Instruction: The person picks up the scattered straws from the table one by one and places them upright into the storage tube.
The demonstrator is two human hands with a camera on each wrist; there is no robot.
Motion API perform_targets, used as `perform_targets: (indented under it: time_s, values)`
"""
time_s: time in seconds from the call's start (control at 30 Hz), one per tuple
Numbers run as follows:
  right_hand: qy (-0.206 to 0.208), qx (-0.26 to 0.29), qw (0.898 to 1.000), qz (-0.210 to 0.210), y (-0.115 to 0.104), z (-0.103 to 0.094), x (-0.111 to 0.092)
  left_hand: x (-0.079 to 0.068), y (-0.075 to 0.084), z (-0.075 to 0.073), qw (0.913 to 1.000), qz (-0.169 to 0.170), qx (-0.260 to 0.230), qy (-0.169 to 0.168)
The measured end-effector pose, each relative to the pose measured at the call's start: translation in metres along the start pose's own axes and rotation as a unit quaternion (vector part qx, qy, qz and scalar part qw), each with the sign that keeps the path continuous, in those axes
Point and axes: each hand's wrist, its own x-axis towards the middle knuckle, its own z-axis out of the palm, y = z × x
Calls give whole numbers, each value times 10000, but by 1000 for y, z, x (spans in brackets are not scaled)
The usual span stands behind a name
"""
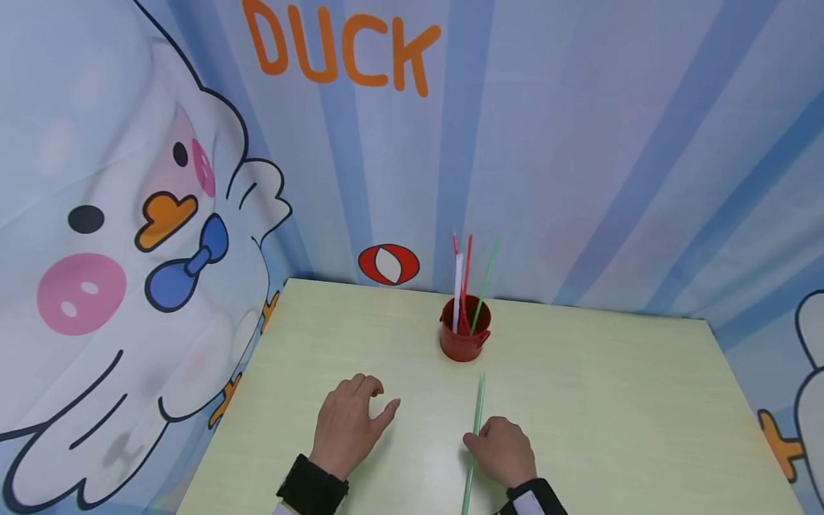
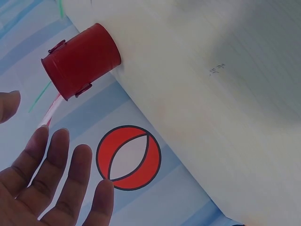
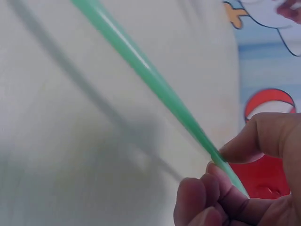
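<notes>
My right hand [image 1: 504, 450] pinches a long green drinking straw [image 1: 473, 465] between thumb and curled fingers. In the right wrist view the straw [image 3: 146, 70] slants from the top left down into the fingertips, with its shadow on the table beside it. To its left, my left hand [image 1: 350, 422] hovers over the table with nothing in it, fingers loosely bent and thumb apart. The left wrist view shows those fingers [image 2: 66, 174] spread and relaxed. Beyond both hands stands a small red bucket [image 1: 460, 349] with red, white and green straws [image 1: 487, 279] sticking up from it.
The pale wooden table [image 1: 611, 400] ends at a back edge against a blue striped cloth [image 1: 547, 143]. Printed on the cloth are a big white duck [image 1: 129, 300], orange letters [image 1: 341, 46] and a red-and-white ball [image 1: 389, 265].
</notes>
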Motion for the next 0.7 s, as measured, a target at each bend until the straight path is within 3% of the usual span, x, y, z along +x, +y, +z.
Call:
perform_targets:
  time_s: [0.43, 0.7]
  values:
    - [373, 393, 9985, -52, 2, -57, -18, 1, 4, -1, 10000, 26, 28, -7]
    - [674, 413, 9964, -319, -4, -92, -29, 1, 7, -2, 10000, 53, 26, 50]
